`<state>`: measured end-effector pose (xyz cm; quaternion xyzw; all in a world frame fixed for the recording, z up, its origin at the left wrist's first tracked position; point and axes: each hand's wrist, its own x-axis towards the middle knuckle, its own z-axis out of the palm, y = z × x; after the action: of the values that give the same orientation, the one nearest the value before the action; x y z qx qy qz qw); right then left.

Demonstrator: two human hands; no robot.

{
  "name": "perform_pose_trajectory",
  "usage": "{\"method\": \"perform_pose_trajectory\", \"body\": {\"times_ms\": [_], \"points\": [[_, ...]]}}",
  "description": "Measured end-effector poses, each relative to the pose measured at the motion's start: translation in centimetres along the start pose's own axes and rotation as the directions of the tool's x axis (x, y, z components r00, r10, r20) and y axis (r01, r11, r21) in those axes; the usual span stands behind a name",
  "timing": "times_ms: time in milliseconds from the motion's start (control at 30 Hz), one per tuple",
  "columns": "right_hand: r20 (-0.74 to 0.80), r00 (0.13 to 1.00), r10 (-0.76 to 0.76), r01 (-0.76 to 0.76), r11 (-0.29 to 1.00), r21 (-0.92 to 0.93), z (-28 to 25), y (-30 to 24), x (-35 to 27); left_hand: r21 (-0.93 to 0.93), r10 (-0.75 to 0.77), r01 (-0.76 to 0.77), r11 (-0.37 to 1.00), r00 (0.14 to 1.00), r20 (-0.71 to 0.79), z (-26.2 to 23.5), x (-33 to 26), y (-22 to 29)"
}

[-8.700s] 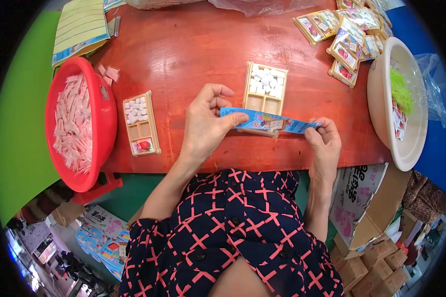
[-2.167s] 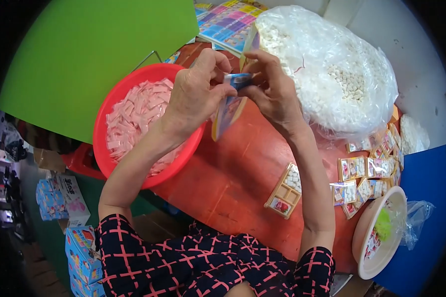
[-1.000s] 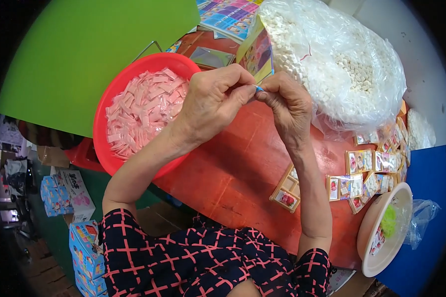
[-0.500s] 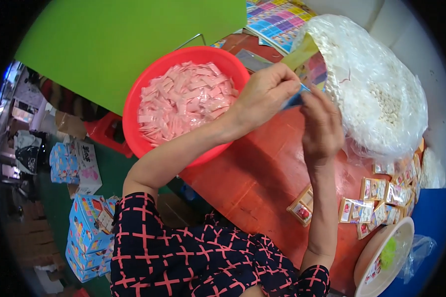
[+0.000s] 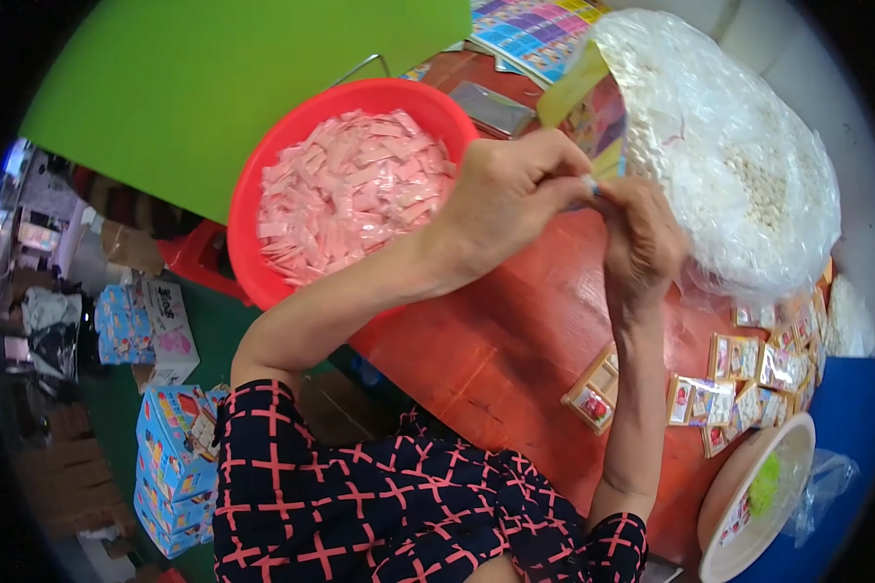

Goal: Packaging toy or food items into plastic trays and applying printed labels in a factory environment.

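Observation:
My left hand (image 5: 510, 194) and my right hand (image 5: 642, 233) meet above the red table (image 5: 496, 330), fingertips pinched together on a small blue packet (image 5: 590, 185), which is mostly hidden by the fingers. Just left of the hands stands a red basin (image 5: 262, 262) heaped with pink sachets (image 5: 350, 189). Behind the hands lies a large clear bag of white pieces (image 5: 739, 165), with a yellow-edged printed pack (image 5: 598, 107) leaning against it.
A small divided tray (image 5: 593, 394) and several small picture packets (image 5: 749, 384) lie at the right of the table. A cream bowl (image 5: 749, 510) sits at the lower right. Printed sheets (image 5: 535, 29) lie at the far end. Blue cartons (image 5: 170, 447) stand on the floor at the left.
The view has swung over toward the red basin and the white bag. Both hands have stayed pinched together on the small blue packet and shifted right, toward the bag.

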<state>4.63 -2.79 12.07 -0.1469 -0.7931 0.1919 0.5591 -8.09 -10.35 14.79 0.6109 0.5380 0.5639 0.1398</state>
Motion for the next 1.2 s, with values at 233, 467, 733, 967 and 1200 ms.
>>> {"method": "perform_pose_trajectory", "body": {"times_ms": [233,467,733,967,1200], "points": [[0.097,0.954,0.284,-0.301,0.912,0.278,-0.2,-0.1,-0.1,-0.038,-0.162,0.165,0.986,0.985,0.066,0.0,0.1,0.5],[0.001,0.948,0.318,-0.299,0.891,0.342,0.3,-0.2,-0.9,-0.06,-0.198,0.202,0.978,0.978,0.06,0.1,0.2,-0.3],[-0.019,0.899,-0.438,0.408,0.852,-0.328,-0.1,1.2,-1.6,-0.344,-0.443,0.516,0.785,0.854,0.271,-0.8,0.7,-0.6],[-0.05,0.974,-0.222,0.214,0.967,-0.137,-0.2,0.2,-0.4,-0.374,-0.388,0.465,0.802,0.883,0.265,-0.3,0.2,-0.4],[-0.304,0.945,0.124,-0.161,0.982,-0.099,-6.8,-1.5,-4.2,0.619,0.208,-0.088,0.781,0.97,-0.125,-4.3,7.0,-7.3]]}}
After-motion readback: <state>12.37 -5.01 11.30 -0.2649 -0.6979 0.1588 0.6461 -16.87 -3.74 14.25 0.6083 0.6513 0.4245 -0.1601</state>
